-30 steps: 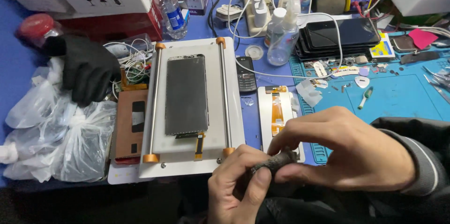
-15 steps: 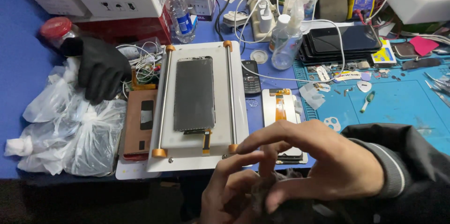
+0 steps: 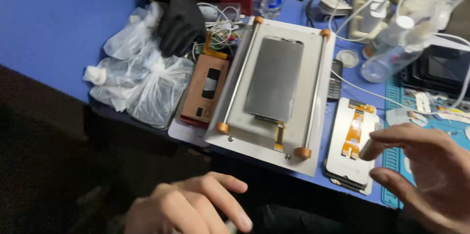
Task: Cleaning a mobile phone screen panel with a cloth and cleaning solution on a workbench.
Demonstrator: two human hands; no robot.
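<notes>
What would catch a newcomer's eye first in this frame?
The metal plate with orange-capped rails sits mid-bench, a grey phone panel flat on it. A black glove stands behind crumpled clear bags at its left. Both bare hands, left hand and right hand, hover at the near edge.

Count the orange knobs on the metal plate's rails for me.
4: far left and far right at the top corners of the metal plate, near left and near right toward the hands. None looks hidden.
</notes>
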